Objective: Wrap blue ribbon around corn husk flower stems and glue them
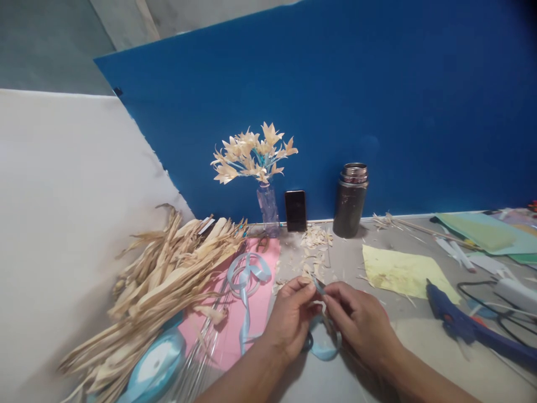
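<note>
Both forearms come in from the bottom edge and meet over the grey tabletop (356,257), just in front of the scattered husk scraps (315,246). The left hand (291,319) is turned palm-inward, knuckles up, its fingers curled and pinched shut on a short end of light blue ribbon (321,350) that pokes up between the two hands. The right hand (358,322) faces it from the other side, wrist bent inward, thumb and forefinger closed on the same ribbon, fingertips almost touching those of the left. Below the hands the ribbon hangs in a loop resting on the tabletop.

Taking the hands as the landmark: just to their left lies a pink sheet (255,305) carrying a coiled length of the same blue ribbon (245,274). Farther left is a heap of dried corn husks (168,274), with a ribbon spool (155,364) at its near end. Beyond the hands, against the blue board (335,95), stand a small vase of husk flowers (255,157), a dark phone (295,210) and a metal flask (351,200). To the right lie a yellow paper (403,271) and a blue glue gun (461,322).
</note>
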{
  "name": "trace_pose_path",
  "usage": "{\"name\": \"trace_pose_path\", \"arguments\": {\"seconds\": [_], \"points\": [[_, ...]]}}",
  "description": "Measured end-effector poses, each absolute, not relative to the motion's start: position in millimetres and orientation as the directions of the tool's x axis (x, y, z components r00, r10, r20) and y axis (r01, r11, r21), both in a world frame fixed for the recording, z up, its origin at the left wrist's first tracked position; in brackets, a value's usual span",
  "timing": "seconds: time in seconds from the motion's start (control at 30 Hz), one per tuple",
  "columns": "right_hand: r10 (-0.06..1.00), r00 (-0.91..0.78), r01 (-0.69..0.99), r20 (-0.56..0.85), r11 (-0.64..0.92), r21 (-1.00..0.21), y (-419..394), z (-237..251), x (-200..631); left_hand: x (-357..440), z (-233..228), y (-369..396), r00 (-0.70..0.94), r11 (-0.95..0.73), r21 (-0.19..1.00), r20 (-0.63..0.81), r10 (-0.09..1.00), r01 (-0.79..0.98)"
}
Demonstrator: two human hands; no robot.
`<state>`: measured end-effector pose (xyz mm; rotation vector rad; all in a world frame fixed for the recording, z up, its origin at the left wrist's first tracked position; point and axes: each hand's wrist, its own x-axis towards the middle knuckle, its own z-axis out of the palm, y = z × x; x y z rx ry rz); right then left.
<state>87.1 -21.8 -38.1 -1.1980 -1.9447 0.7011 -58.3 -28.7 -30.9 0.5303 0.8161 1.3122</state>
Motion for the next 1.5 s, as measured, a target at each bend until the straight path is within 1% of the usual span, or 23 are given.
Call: {"name": "trace_pose_path", "arguments": {"seconds": [0.2,0.3,0.37,0.57,0.63,0.7,0.77,0.83,0.9,0.93,1.0,1.1,1.23,1.33,1.5], "points": [[0.919,-0.319,0.435,0.231,0.358,-0.826,-21,-38,88,-59,-29,-30,0.057,0.244,0.773,-0.261,0.964,-0.586],[0.913,-0.333,0.451,0.237,0.375,-0.81,-22,-39,89,-59,-30,-31,0.035,0.241,0.807,-0.265,0.964,-0.54],[0.901,-0.35,0.48,0.258,0.408,-0.777,-22,-42,89,-59,-30,-31,0.023,0.24,0.819,-0.267,0.963,-0.52],[0.825,-0.412,0.55,0.386,0.563,-0.617,-19,-50,94,-61,-31,-29,-0.001,0.271,0.857,-0.302,0.953,-0.438],[0.781,-0.448,0.576,0.435,0.624,-0.528,-20,-50,96,-62,-30,-29,-0.01,0.272,0.866,-0.304,0.953,-0.419],[0.726,-0.49,0.605,0.483,0.682,-0.412,-20,-49,97,-62,-29,-29,-0.016,0.277,0.859,-0.314,0.949,-0.431],[0.687,-0.513,0.633,0.515,0.708,-0.314,-21,-49,97,-62,-29,-30,-0.016,0.276,0.848,-0.318,0.948,-0.453],[0.677,-0.516,0.646,0.525,0.71,-0.28,-22,-49,97,-62,-29,-31,-0.018,0.265,0.848,-0.308,0.951,-0.458],[0.687,-0.507,0.638,0.52,0.705,-0.31,-22,-49,96,-61,-30,-31,-0.027,0.251,0.86,-0.293,0.956,-0.445],[0.701,-0.499,0.626,0.508,0.698,-0.347,-22,-49,96,-61,-31,-32,-0.033,0.245,0.865,-0.287,0.957,-0.438],[0.747,-0.468,0.592,0.471,0.661,-0.461,-21,-48,96,-61,-32,-32,-0.033,0.233,0.871,-0.273,0.961,-0.433],[0.821,-0.423,0.509,0.383,0.565,-0.65,-20,-45,96,-61,-35,-31,-0.014,0.203,0.871,-0.234,0.972,-0.446],[0.907,-0.35,0.424,0.232,0.375,-0.824,-21,-39,94,-60,-36,-30,0.003,0.167,0.883,-0.184,0.983,-0.438],[0.94,-0.324,0.354,0.108,0.227,-0.907,-23,-32,91,-60,-36,-30,-0.004,0.159,0.886,-0.178,0.984,-0.437],[0.932,-0.362,0.259,-0.032,0.067,-0.964,-28,-24,87,-62,-38,-29,-0.029,0.13,0.902,-0.156,0.987,-0.411]]}}
